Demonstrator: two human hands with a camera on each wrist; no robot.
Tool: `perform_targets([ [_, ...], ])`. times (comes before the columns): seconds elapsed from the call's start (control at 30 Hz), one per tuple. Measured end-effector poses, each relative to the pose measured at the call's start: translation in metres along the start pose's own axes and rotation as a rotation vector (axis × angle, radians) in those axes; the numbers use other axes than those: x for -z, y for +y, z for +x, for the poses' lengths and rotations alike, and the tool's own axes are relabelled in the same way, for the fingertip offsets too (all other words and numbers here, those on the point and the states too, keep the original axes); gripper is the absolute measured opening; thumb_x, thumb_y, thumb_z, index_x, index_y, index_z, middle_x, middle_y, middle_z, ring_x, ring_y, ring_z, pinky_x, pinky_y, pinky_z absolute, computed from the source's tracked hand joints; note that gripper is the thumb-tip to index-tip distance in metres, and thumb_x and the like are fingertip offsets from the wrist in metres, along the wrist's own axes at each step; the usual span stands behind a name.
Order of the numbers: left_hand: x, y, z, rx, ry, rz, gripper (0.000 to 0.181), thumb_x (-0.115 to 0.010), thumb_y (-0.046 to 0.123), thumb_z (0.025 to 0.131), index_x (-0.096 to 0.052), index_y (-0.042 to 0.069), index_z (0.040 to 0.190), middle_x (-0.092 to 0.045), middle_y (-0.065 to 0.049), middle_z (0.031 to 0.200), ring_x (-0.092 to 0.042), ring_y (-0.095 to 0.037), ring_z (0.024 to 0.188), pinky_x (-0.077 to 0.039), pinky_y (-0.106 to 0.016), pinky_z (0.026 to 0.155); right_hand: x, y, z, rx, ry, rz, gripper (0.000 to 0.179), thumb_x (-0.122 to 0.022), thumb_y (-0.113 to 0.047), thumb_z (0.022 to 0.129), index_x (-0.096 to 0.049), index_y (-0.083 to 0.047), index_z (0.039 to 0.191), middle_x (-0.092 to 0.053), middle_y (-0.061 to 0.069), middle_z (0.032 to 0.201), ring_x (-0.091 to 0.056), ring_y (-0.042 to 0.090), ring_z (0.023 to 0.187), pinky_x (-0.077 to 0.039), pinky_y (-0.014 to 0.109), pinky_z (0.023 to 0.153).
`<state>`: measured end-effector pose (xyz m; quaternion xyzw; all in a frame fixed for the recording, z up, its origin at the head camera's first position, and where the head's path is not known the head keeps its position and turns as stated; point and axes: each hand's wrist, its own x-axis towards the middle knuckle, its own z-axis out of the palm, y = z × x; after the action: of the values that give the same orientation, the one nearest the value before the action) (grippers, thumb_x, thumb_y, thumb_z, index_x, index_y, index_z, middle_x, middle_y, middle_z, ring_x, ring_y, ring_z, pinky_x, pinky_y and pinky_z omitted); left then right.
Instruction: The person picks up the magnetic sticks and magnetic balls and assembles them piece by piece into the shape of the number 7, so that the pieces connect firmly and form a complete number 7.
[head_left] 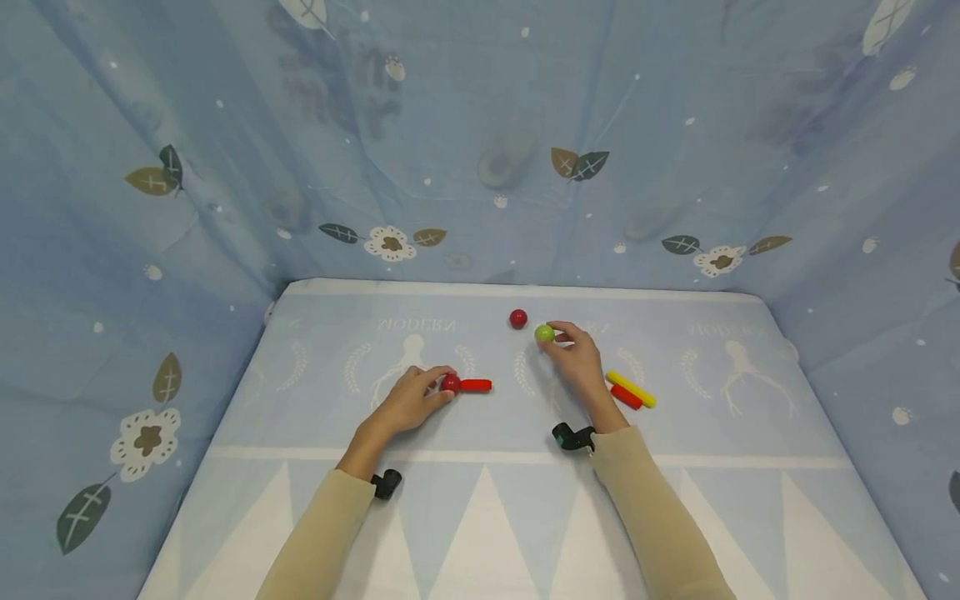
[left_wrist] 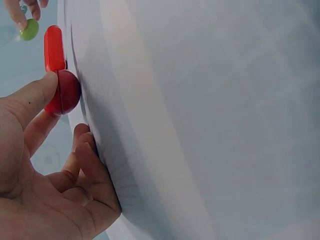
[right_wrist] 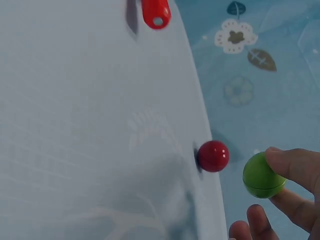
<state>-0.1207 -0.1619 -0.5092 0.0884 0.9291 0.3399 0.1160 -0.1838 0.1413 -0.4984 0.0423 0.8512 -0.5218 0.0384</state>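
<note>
In the head view my left hand (head_left: 411, 400) pinches a red ball (head_left: 450, 382) between thumb and finger, low against the cloth. A short red stick (head_left: 476, 385) lies end-on to that ball, pointing right; whether the two are joined I cannot tell. The left wrist view shows the ball (left_wrist: 70, 92) with a seam round it, beside the stick (left_wrist: 54, 47). My right hand (head_left: 577, 360) holds a light green ball (head_left: 544, 333) by thumb and fingertips, above the cloth. Another red ball (head_left: 518, 318) rests just behind and left of it.
Right of my right forearm lie a yellow stick (head_left: 632, 389) and a second red stick (head_left: 626, 397), side by side. A pale patterned cloth (head_left: 315, 425) covers the table. Blue printed curtains (head_left: 480, 125) hang behind and at both sides.
</note>
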Motion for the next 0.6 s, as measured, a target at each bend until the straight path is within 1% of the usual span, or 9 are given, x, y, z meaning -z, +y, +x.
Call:
perform_targets([
  [0.13, 0.0, -0.001, 0.0, -0.003, 0.001, 0.009, 0.039, -0.07, 0.029, 0.095, -0.062, 0.024, 0.133, -0.054, -0.007, 0.104, -0.051, -0.023, 0.094, -0.045, -0.041, 0.078, -0.006, 0.003, -0.012, 0.036, -0.053, -0.006, 0.042, -0.072, -0.028, 0.093, -0.064, -0.017, 0.132, -0.06, 0.013, 0.119, -0.056, 0.03, 0.102, -0.048, 0.041, 0.084],
  [0.23, 0.0, -0.001, 0.0, -0.003, 0.0, 0.012, 0.039, -0.07, 0.029, 0.096, -0.061, 0.024, 0.134, -0.054, -0.008, 0.105, -0.052, -0.023, 0.095, -0.045, -0.041, 0.078, -0.01, 0.006, -0.019, 0.067, -0.089, 0.0, 0.041, -0.075, -0.024, 0.091, -0.066, -0.016, 0.13, -0.062, 0.012, 0.115, -0.059, 0.029, 0.099, -0.05, 0.039, 0.079],
  [0.4, 0.0, 0.0, 0.0, -0.006, 0.003, 0.001, 0.039, -0.07, 0.029, 0.096, -0.062, 0.024, 0.133, -0.055, -0.008, 0.105, -0.052, -0.023, 0.095, -0.045, -0.042, 0.079, -0.018, 0.01, -0.026, 0.113, -0.153, 0.018, 0.04, -0.078, -0.019, 0.088, -0.069, -0.014, 0.126, -0.064, 0.011, 0.109, -0.063, 0.028, 0.096, -0.052, 0.035, 0.071],
  [0.53, 0.0, 0.0, 0.0, -0.009, 0.001, -0.003, 0.039, -0.07, 0.028, 0.096, -0.062, 0.023, 0.133, -0.055, -0.008, 0.104, -0.051, -0.023, 0.095, -0.045, -0.041, 0.079, -0.023, 0.013, -0.031, 0.132, -0.212, 0.022, 0.039, -0.079, -0.017, 0.087, -0.069, -0.014, 0.125, -0.064, 0.009, 0.108, -0.062, 0.025, 0.091, -0.05, 0.033, 0.07],
  [0.6, -0.001, 0.0, 0.0, -0.012, 0.001, -0.005, 0.039, -0.07, 0.029, 0.096, -0.062, 0.023, 0.133, -0.055, -0.008, 0.104, -0.051, -0.023, 0.095, -0.045, -0.041, 0.079, -0.025, 0.014, -0.033, 0.14, -0.226, 0.017, 0.038, -0.079, -0.017, 0.087, -0.07, -0.014, 0.124, -0.065, 0.008, 0.107, -0.061, 0.023, 0.087, -0.049, 0.033, 0.069],
])
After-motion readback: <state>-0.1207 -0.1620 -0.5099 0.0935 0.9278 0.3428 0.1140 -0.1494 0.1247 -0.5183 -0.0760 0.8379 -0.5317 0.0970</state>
